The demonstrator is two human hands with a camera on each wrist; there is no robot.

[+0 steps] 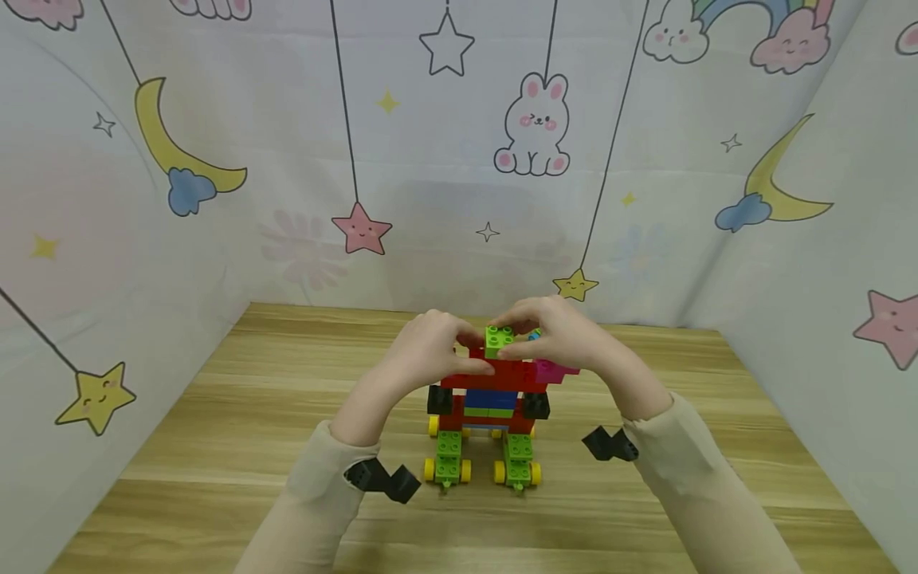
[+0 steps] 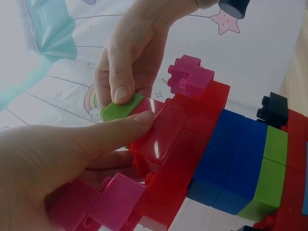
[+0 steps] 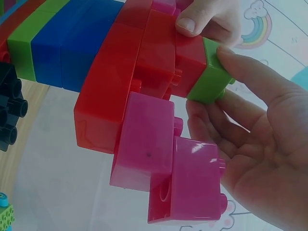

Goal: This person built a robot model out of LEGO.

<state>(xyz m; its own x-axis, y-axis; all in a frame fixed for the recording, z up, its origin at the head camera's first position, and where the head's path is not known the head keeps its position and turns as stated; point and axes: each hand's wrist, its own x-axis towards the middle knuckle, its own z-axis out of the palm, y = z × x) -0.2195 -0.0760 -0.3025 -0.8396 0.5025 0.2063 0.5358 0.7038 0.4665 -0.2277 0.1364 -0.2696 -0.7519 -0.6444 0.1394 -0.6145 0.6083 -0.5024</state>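
Observation:
A figure built of toy building bricks stands on the table. At its top is a lime green brick [image 1: 498,341], pinched between the thumb and fingers of my right hand [image 1: 562,333]. Directly under it is a red brick [image 3: 189,65], which my left hand [image 1: 430,348] grips, thumb across its front and fingers behind. Wider red bricks [image 2: 185,137] make the shoulders, with magenta bricks [image 3: 147,139] stepping out at each side. Blue bricks [image 2: 226,161] and green ones form the middle. My left fingertips are partly hidden behind the bricks.
Black bricks [image 1: 535,405] jut out at both sides of the figure. Green wheeled bases [image 1: 448,458] with yellow wheels stand under it on the wooden table [image 1: 301,399]. A small blue piece [image 1: 534,335] shows behind my right hand. Printed cloth walls [image 1: 445,159] enclose the table.

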